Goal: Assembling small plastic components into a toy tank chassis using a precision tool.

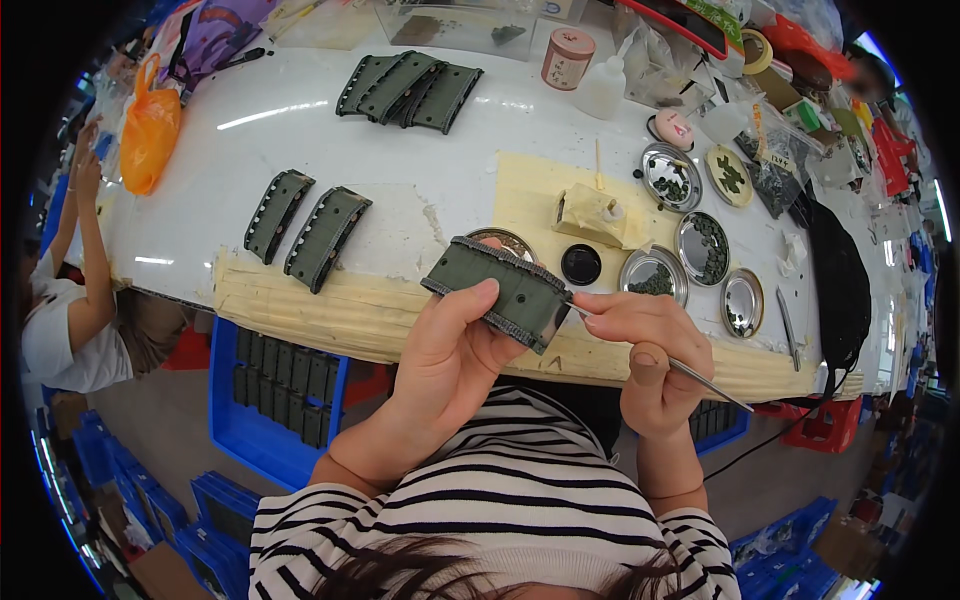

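Observation:
My left hand (450, 350) grips a dark green curved panel (510, 290) with rough, beaded-looking long edges and a small dark hole in its face. Thumb in front and fingers behind, it holds the panel tilted above the table's front edge. In my right hand (655, 350) is a slim metal tool (700, 382), its fine tip at the panel's right end. A tan cover sits on one of that hand's digits. Partly hidden behind the panel is a round dish (515, 243). Just right of the panel lies a small black round lid or dish (581, 264).
Similar panels lie at left (327, 240) and in a far stack (410, 90). Metal dishes of small green pieces (703, 248) stand at right, near another slim metal tool (788, 328). A blue crate (225, 400) holds more panels below. Another person (85, 320) is at far left.

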`<action>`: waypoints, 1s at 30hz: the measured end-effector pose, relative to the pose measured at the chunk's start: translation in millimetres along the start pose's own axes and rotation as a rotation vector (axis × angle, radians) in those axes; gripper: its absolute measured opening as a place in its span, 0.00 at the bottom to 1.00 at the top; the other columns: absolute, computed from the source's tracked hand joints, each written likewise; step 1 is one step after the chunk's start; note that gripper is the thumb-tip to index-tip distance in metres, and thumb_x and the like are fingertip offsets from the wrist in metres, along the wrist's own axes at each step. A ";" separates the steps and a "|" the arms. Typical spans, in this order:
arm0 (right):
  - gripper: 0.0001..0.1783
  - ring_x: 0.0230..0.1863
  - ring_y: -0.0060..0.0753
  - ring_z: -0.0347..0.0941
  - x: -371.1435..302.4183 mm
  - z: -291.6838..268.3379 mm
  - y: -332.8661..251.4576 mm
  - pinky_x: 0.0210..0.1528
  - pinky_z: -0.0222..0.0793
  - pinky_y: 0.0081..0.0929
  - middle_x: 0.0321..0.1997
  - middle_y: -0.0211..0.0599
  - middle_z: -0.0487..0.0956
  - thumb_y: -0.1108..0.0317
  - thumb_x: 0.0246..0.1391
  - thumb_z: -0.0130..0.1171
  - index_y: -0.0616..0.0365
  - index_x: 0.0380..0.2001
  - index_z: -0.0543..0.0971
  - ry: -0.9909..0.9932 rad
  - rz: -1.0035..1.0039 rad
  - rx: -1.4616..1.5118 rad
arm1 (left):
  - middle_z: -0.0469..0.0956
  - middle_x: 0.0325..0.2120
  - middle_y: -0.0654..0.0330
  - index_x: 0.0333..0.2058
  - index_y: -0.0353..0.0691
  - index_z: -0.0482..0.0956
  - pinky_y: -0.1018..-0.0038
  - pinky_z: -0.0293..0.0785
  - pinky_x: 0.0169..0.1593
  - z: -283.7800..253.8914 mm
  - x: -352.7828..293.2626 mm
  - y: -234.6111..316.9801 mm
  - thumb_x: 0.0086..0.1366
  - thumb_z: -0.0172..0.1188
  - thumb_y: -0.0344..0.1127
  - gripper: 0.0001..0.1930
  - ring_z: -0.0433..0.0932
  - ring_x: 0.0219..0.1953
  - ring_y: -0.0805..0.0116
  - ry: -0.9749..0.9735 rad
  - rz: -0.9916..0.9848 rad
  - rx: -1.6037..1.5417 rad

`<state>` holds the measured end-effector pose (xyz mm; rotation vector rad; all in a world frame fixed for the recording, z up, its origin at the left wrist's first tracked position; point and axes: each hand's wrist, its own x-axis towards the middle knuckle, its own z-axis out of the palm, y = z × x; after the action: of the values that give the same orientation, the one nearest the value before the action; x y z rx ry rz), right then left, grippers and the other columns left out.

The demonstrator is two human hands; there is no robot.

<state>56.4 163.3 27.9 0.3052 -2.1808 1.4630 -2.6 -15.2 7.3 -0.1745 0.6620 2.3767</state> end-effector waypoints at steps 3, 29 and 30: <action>0.13 0.39 0.40 0.80 -0.5 -2.5 3.3 0.42 0.75 0.29 0.38 0.49 0.82 0.67 0.60 0.50 0.66 0.34 0.80 -0.023 -0.046 0.025 | 0.71 0.52 0.49 0.58 0.41 0.62 0.66 0.73 0.56 0.6 -0.7 -0.6 0.68 0.48 0.32 0.20 0.73 0.54 0.62 0.013 0.014 0.044; 0.12 0.39 0.41 0.79 -4.4 -12.0 -6.4 0.38 0.75 0.27 0.40 0.48 0.80 0.78 0.47 0.58 0.65 0.37 0.81 -0.095 -0.133 -0.033 | 0.73 0.50 0.50 0.57 0.40 0.64 0.67 0.74 0.56 4.7 -1.6 0.9 0.65 0.49 0.33 0.21 0.73 0.54 0.63 -0.051 -0.060 -0.002; 0.12 0.39 0.40 0.79 -4.4 -13.3 -7.1 0.38 0.75 0.27 0.40 0.48 0.80 0.77 0.47 0.58 0.65 0.37 0.81 -0.103 -0.143 -0.034 | 0.73 0.49 0.49 0.57 0.40 0.65 0.67 0.74 0.55 5.0 -2.6 1.0 0.65 0.49 0.33 0.21 0.74 0.53 0.63 -0.055 -0.070 -0.017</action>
<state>66.9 172.2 35.3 0.5248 -2.2119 1.3575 -0.9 -14.8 12.8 -0.1368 0.6008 2.3115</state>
